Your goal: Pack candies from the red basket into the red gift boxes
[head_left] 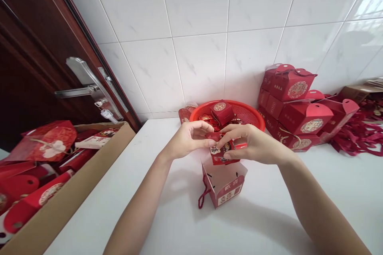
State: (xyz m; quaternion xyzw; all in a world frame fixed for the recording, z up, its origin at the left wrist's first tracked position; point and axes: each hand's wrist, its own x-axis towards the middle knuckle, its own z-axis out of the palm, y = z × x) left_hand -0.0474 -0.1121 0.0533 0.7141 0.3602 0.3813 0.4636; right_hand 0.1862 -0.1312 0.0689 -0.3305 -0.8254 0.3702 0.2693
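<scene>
Between my two hands is a small red printed packet [220, 155] with white and gold lettering. My left hand [189, 138] pinches its upper left side between thumb and fingers. My right hand [249, 143] grips it from the right, fingers bent over its front. Just below the packet stands an open red gift box [228, 189] with a pale inside and a dark red cord loop [204, 195] hanging at its left. Behind my hands is a red plastic basket [253, 113], holding a small closed red box [222, 111] and shiny wrapped pieces, partly hidden by my fingers.
Closed red gift boxes [295, 99] are stacked at the right against the tiled wall [200, 71]. Beside them lies a heap of red ribbons [356, 133]. A cardboard carton [89, 175] full of red boxes and bags stands at the left, near a door handle [79, 91].
</scene>
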